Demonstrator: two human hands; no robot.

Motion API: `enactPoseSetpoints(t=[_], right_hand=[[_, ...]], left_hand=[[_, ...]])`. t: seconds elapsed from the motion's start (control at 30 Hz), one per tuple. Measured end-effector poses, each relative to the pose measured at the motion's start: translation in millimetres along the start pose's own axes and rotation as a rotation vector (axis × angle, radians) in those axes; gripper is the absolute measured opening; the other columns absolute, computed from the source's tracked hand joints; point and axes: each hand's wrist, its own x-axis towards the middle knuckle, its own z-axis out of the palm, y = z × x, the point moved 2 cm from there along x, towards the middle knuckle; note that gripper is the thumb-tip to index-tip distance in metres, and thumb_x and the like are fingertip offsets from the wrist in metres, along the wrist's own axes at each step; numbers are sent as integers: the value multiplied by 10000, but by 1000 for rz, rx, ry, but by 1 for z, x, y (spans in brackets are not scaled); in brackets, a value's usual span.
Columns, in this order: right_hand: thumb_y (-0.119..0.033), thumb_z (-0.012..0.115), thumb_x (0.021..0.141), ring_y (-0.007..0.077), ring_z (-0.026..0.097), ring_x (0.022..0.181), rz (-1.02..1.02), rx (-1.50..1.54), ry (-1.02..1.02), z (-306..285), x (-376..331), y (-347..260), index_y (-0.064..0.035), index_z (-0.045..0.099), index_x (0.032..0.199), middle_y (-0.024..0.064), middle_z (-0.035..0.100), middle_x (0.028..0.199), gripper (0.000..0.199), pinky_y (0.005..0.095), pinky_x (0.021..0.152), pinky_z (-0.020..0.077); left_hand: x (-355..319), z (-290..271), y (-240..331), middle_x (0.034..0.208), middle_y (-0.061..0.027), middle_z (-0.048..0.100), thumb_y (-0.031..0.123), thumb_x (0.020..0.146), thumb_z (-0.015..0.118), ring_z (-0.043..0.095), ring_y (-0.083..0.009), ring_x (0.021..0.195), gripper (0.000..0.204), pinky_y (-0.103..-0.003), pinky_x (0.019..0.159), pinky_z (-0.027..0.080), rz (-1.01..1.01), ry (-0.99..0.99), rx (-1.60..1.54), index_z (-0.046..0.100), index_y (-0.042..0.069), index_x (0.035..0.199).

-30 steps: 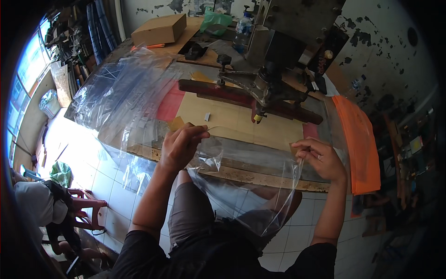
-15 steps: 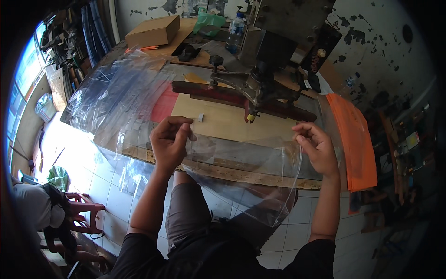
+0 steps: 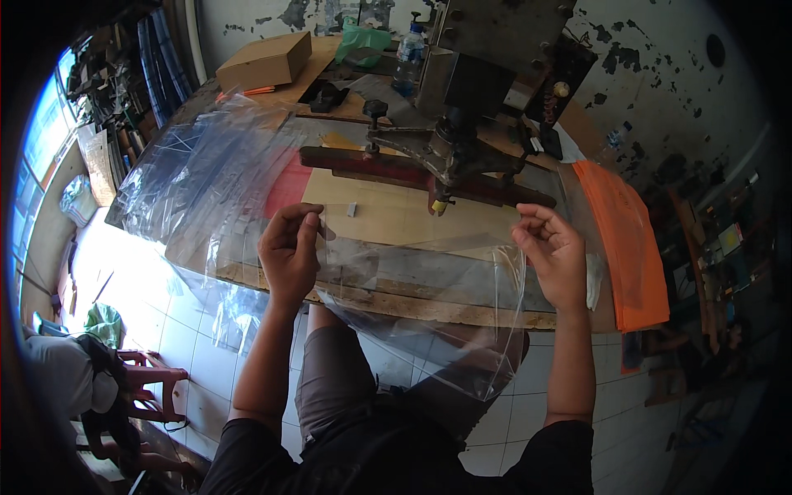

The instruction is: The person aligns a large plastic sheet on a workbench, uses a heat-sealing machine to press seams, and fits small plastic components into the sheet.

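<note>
A clear plastic sheet or bag (image 3: 429,289) hangs between my two hands, its lower part drooping past the table's front edge over my lap. My left hand (image 3: 289,256) pinches its left upper corner between thumb and fingers. At the right upper corner, my right hand (image 3: 554,256) is closed in a similar pinch. Just beyond the plastic lies a pale yellow board (image 3: 388,216), with a small whitish piece (image 3: 352,209) on it near my left fingertips. Above that board stands the dark red press bar (image 3: 404,175) of a metal machine, apart from both hands.
Many loose clear plastic bags (image 3: 198,165) cover the table's left side, beside a red sheet (image 3: 285,186). An orange stack (image 3: 627,256) hangs over the right edge. At the back are a cardboard box (image 3: 264,63) and a water bottle (image 3: 407,59). Another person (image 3: 62,371) sits lower left by a red stool (image 3: 153,381).
The whole view has shifted slightly left. Both hands still hold the plastic and have moved a little left; my right hand is slightly higher.
</note>
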Motion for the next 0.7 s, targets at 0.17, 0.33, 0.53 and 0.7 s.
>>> enactPoseSetpoints(t=[0.17, 0.33, 0.53, 0.7], right_hand=[[-89, 773, 945, 81, 652, 906, 1, -26, 50, 3, -3, 2, 11, 689, 1215, 35, 712, 992, 300, 242, 810, 522], [-99, 793, 932, 74, 647, 901, 22, -39, 66, 1, -4, 3, 14, 707, 1180, 28, 708, 988, 286, 239, 797, 519], [-68, 768, 947, 68, 628, 899, 25, 38, -63, -2, -1, 6, 9, 710, 1213, 22, 705, 990, 283, 233, 799, 505], [-23, 754, 930, 91, 631, 928, -144, -130, -184, -3, 1, 4, -29, 734, 1218, 22, 711, 1029, 289, 236, 780, 494]], left_hand=[[0, -2, -5, 818, -46, 718, 66, 1042, 609, 535, -19, 571, 149, -186, 517, 389, 135, 29, 24, 687, -12, 1142], [0, -5, -7, 833, -53, 720, 83, 1050, 612, 557, -22, 607, 164, -184, 530, 419, 45, 6, 66, 686, -7, 1166], [2, -8, -15, 827, -39, 683, 113, 1077, 577, 538, -38, 575, 200, -209, 518, 437, -8, -60, -45, 664, -12, 1206], [1, -8, -20, 880, -64, 713, 103, 1082, 561, 542, -43, 586, 213, -212, 532, 449, -18, -61, -105, 658, -20, 1227]])
